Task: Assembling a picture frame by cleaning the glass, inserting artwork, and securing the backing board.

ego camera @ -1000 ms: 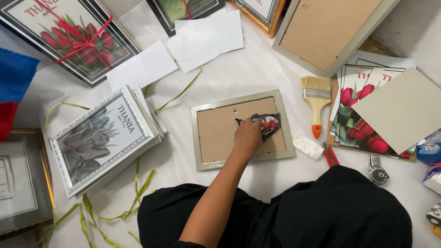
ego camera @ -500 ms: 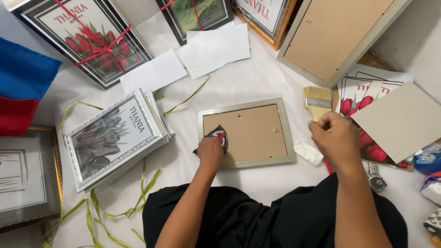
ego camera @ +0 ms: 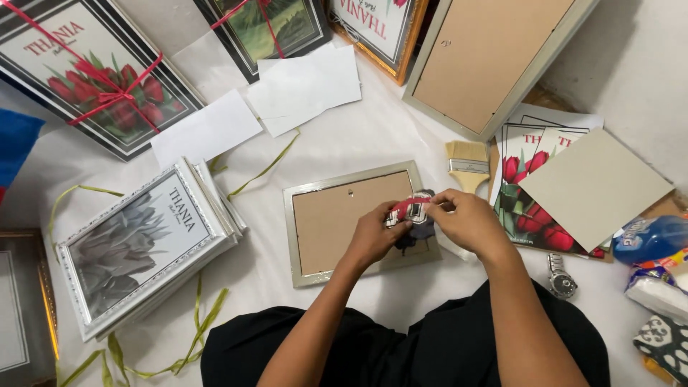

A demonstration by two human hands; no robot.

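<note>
Left hand [ego camera: 373,236] and right hand [ego camera: 466,222] both pinching a small patterned cloth [ego camera: 412,215], over a silver picture frame [ego camera: 308,208] lying face down, paintbrush [ego camera: 467,165] just beside

Paintbrush [ego camera: 467,163] beside tulip prints [ego camera: 527,208], wristwatch [ego camera: 561,275], stacked silver frames [ego camera: 147,244], white sheets [ego camera: 308,86].

Your arms are bare right up past the elbows, no sleeves showing, and no watch, ring or band on your left hand [ego camera: 373,236] or right hand [ego camera: 469,223]. Below them you've got plain black clothes [ego camera: 430,344], loose, soft and a bit creased.
</note>
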